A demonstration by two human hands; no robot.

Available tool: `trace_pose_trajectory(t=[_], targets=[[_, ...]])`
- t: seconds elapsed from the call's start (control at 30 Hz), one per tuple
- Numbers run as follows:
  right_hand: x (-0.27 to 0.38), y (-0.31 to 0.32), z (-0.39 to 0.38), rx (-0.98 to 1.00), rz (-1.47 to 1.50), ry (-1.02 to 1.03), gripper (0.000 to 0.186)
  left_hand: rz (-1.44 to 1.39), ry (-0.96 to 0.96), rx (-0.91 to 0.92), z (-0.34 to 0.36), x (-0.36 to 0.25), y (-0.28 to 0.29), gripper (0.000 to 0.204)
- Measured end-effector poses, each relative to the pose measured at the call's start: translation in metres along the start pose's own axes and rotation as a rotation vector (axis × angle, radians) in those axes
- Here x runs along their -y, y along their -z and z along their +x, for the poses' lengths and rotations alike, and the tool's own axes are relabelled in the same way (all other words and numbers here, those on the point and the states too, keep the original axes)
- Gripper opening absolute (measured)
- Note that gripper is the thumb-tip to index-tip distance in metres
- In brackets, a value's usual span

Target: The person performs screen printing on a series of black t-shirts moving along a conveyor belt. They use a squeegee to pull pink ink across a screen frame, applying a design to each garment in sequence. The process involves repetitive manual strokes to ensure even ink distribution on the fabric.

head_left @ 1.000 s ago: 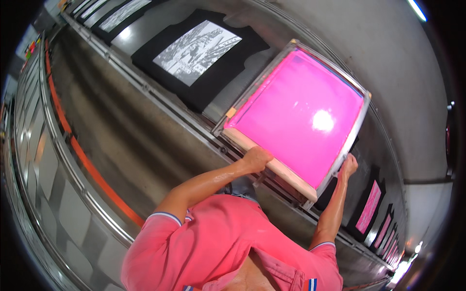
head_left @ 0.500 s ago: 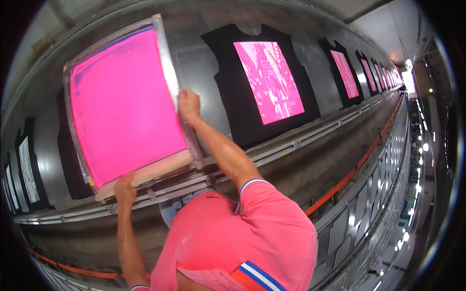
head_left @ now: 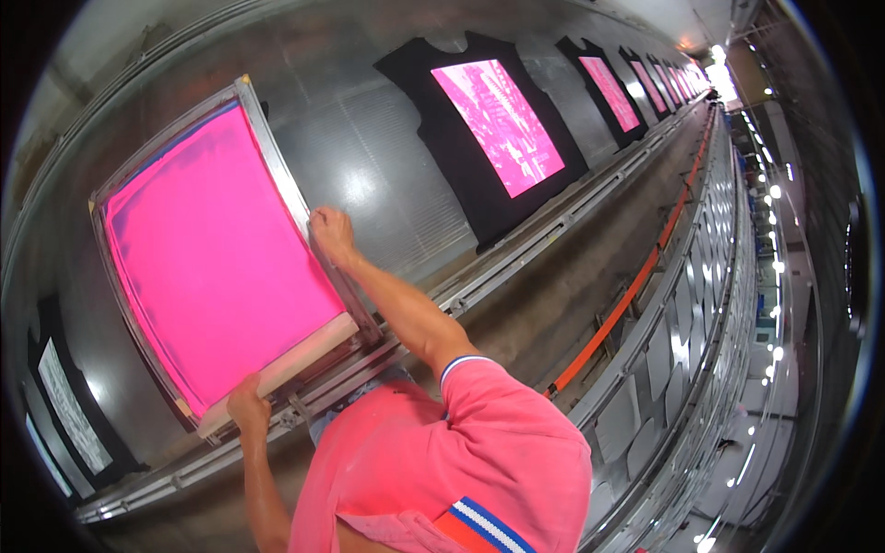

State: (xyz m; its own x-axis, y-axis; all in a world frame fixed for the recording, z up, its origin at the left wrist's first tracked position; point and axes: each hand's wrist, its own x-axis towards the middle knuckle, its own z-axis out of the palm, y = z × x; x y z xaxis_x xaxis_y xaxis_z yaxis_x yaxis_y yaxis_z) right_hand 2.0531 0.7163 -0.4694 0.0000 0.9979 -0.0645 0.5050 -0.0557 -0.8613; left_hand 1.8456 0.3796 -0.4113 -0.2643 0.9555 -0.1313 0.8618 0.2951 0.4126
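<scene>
Pink screen (head_left: 219, 267), edges held, shirt (head_left: 498, 129) well apart

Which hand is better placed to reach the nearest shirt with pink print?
Probably the right hand: it is at the right side of the screen frame, facing that black shirt. The left hand is at the wooden near edge, farther away.

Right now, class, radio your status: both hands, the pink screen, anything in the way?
Left hand gripping wooden bar; right hand on metal frame, right side. Pink screen inside that frame. Nearest pink-printed shirt at right, apart.
</scene>
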Motion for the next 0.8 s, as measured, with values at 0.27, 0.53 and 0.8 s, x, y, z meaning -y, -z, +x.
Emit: trace_pose_trajectory(t=[0.27,0.53,0.8], targets=[[0.003,-0.012,-0.009,-0.025,0.008,-0.012,0.027,-0.045,-0.001,-0.014,-0.004,0.013,0.005,0.034],[-0.012,-0.029,-0.009,-0.07,-0.145,0.015,0.029,0.002,-0.025,0.016,-0.004,0.023,0.003,0.038],[0.013,-0.024,-0.011,-0.01,-0.196,-0.074,0.031,-0.016,-0.142,-0.18,-0.028,0.04,-0.028,0.047]])
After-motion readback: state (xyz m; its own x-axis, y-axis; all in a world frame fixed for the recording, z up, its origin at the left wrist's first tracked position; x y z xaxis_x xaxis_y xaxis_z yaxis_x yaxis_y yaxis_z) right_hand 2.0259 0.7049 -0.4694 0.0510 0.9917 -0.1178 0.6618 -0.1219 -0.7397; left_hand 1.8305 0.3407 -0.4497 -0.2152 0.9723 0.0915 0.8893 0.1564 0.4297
